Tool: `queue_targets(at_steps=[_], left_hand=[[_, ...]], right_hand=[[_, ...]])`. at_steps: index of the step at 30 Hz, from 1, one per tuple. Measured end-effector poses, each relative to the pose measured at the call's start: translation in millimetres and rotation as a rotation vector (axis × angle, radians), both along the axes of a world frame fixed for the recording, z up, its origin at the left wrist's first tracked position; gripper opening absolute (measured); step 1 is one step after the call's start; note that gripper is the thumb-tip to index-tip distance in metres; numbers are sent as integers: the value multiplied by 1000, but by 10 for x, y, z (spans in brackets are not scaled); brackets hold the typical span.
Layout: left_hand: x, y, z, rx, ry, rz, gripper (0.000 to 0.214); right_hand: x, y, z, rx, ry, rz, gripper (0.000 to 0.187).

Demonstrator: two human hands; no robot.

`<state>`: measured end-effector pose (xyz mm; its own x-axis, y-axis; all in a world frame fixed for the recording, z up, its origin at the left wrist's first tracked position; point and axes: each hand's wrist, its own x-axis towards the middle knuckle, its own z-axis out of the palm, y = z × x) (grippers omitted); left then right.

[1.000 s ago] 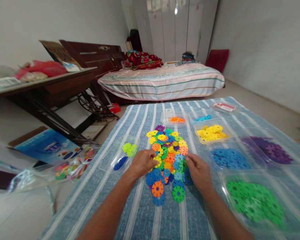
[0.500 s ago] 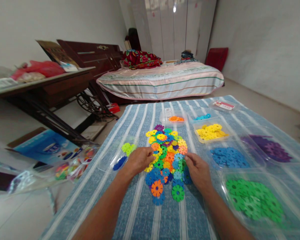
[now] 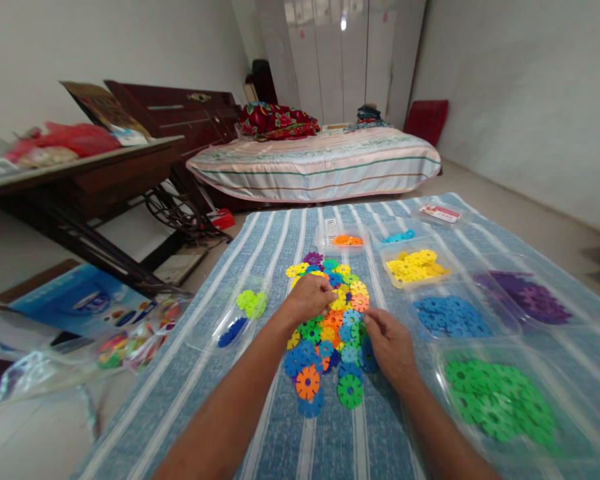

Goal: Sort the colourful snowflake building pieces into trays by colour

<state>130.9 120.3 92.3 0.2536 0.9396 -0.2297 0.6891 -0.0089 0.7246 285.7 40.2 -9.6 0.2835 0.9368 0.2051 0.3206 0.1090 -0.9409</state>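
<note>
A heap of flat, flower-shaped plastic pieces [image 3: 330, 320] in mixed colours lies on a blue striped cloth [image 3: 280, 427]. My left hand [image 3: 310, 298] reaches over the upper part of the heap, its fingers curled down onto the pieces as if pinching one; what it holds is hidden. My right hand [image 3: 387, 343] rests at the heap's right edge with its fingers bent onto blue and green pieces. An orange piece [image 3: 307, 383] and a green piece [image 3: 351, 391] lie at the near end of the heap.
Clear trays stand around the heap: green pieces [image 3: 500, 407], blue [image 3: 450, 317], purple [image 3: 530, 300], yellow [image 3: 415, 265], orange [image 3: 347, 239], and lime with dark blue [image 3: 240, 313]. A bag of pieces [image 3: 130, 337] lies left of the cloth. A dark table [image 3: 80, 180] and a mattress [image 3: 315, 163] stand beyond.
My left hand has moved from the heap's left edge up and rightwards onto the upper middle of the heap. My right hand has stayed at the right edge. The camera has shifted slightly.
</note>
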Motion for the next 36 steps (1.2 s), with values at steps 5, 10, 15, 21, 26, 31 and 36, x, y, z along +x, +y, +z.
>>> queue_targets(at_steps=[5, 10, 15, 21, 26, 31, 36], left_hand=[[597, 112, 105, -108, -526, 93, 15], [620, 107, 124, -38, -496, 108, 18], [-92, -68, 82, 182, 61, 56, 9], [-698, -427, -1, 187, 663, 26, 11], [-741, -589, -140, 157, 763, -23, 14], [-713, -572, -177, 109, 732, 18, 15], [-756, -547, -88, 71, 671, 15, 7]], right_hand=[[-3, 7, -30, -21, 35, 16, 31], [-3, -4, -10, -39, 39, 16, 31], [1, -17, 29, -39, 7, -3, 31], [21, -16, -2, -21, -12, 10, 29], [36, -16, -30, -34, -4, 18, 29], [37, -13, -26, -26, -14, 17, 29], [21, -11, -8, -26, -12, 4, 28]])
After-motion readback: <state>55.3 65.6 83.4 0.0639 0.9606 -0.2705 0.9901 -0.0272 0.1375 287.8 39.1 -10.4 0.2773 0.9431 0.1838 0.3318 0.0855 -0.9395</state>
